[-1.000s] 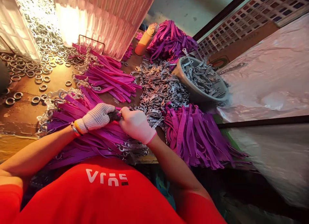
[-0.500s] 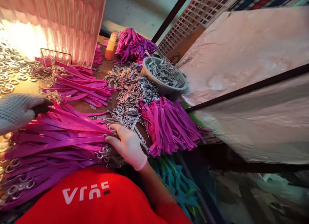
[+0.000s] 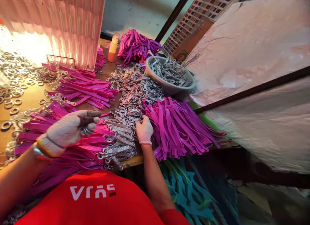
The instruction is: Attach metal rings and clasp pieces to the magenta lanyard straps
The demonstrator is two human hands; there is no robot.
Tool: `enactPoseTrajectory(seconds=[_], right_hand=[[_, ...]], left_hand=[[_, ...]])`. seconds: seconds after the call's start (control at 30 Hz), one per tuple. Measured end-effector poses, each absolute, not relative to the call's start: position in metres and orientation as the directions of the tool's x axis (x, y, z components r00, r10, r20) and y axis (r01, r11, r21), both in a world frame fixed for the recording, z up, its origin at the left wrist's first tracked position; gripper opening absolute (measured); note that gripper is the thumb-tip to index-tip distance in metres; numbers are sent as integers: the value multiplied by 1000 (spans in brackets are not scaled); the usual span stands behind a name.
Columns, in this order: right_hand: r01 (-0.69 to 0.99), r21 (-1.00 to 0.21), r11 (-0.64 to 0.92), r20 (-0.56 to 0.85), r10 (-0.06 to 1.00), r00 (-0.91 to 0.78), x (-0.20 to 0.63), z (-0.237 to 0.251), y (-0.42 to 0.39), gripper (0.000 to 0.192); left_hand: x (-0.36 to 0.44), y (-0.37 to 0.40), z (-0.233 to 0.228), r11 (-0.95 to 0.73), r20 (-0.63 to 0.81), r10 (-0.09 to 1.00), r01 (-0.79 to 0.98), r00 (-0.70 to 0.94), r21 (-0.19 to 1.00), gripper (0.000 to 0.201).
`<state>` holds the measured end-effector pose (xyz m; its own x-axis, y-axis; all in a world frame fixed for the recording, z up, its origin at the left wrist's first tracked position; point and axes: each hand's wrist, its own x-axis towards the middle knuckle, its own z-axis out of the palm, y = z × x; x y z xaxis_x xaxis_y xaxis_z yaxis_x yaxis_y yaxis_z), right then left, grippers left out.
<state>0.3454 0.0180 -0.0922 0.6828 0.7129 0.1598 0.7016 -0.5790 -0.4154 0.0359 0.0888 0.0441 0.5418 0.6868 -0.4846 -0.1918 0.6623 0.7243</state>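
My left hand (image 3: 69,130), in a white knit glove with dark fingertips, hovers over the near pile of purple straps fitted with rings and clasps (image 3: 72,147). Its fingers pinch a small metal ring (image 3: 85,130). My right hand (image 3: 144,130), in a pale glove, rests with curled fingers where the heap of loose metal clasps (image 3: 132,89) meets a pile of plain purple straps (image 3: 176,128). What its fingers hold is hidden.
A grey bowl (image 3: 167,87) of clasps stands behind the heap. Loose metal rings (image 3: 14,86) cover the left of the brown table. More purple straps (image 3: 82,86) lie mid-table and at the back (image 3: 137,46), beside an orange bottle (image 3: 113,50). Plastic sheeting (image 3: 247,57) lies to the right.
My right hand left the near strap pile and moved right and forward to the clasps. My left hand came back toward the middle, now pinching a ring. The view swung slightly.
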Motion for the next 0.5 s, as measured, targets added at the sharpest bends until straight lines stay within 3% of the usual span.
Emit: enactPoseTrajectory(seconds=[0.13, 0.3, 0.37, 0.5], right_hand=[[693, -477, -541, 154, 725, 672, 350, -98, 18, 48], [719, -472, -509, 107, 777, 620, 354, -101, 18, 26], [716, -448, -535, 122, 757, 642, 350, -104, 20, 31], [717, -427, -551, 189, 721, 667, 342, -111, 21, 53]], left_hand=[[41, 79, 30, 599, -395, 694, -178, 602, 781, 16], [23, 84, 27, 755, -434, 483, -111, 760, 647, 49], [15, 85, 24, 797, -429, 435, -116, 792, 593, 52], [5, 78, 19, 710, -418, 560, -155, 715, 687, 32]])
